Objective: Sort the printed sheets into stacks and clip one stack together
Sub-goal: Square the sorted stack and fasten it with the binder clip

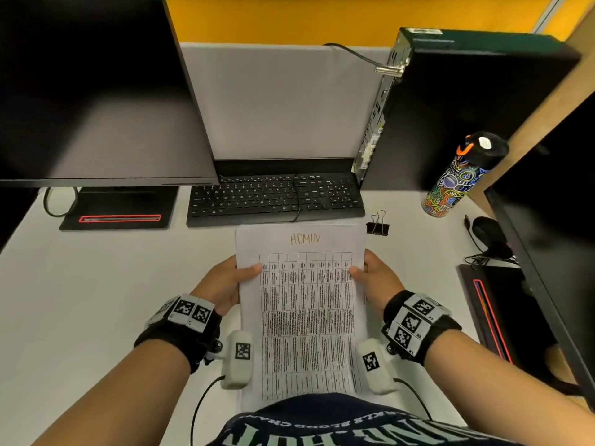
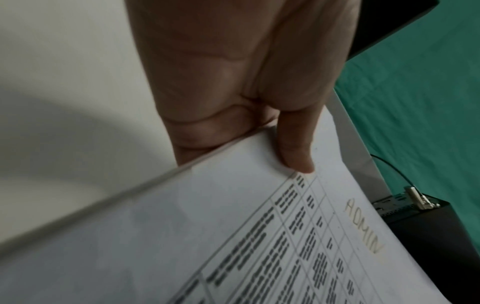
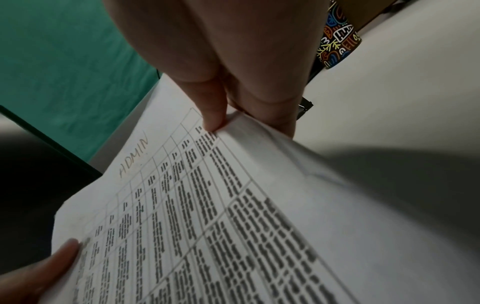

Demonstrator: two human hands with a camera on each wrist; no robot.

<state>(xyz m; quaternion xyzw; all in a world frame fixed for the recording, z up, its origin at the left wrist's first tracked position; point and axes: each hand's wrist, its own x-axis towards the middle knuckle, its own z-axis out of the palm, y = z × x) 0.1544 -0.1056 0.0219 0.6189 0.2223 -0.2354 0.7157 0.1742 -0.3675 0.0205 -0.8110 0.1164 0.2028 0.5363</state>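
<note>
A stack of printed sheets (image 1: pixel 306 310) is held at 6 o'clock, lifted off the desk (image 1: pixel 96 284), top sheet marked "ADMIN" by hand above a printed table. No tray or bin is seen; the only container is a patterned bottle (image 1: pixel 457 178) at 2 o'clock, cap on, contents not visible.

L hand (image 1: pixel 225 284): stack's left edge is pinched, thumb (image 2: pixel 296 148) laid on top, fingers underneath. R hand (image 1: pixel 378 278): right edge is pinched the same way, thumb (image 3: pixel 213 109) on top, fingers below. Both palms are turned inward, wrists level, approx. mid-height on the stack. In the right wrist view the sheet edges are seen fanned slightly under the thumb.

A black binder clip (image 1: pixel 377 225) is lying on the desk at 1 o'clock, just beside the stack's top right corner, untouched. A keyboard (image 1: pixel 273 197) is placed at 12 o'clock, just beyond the stack.
</note>
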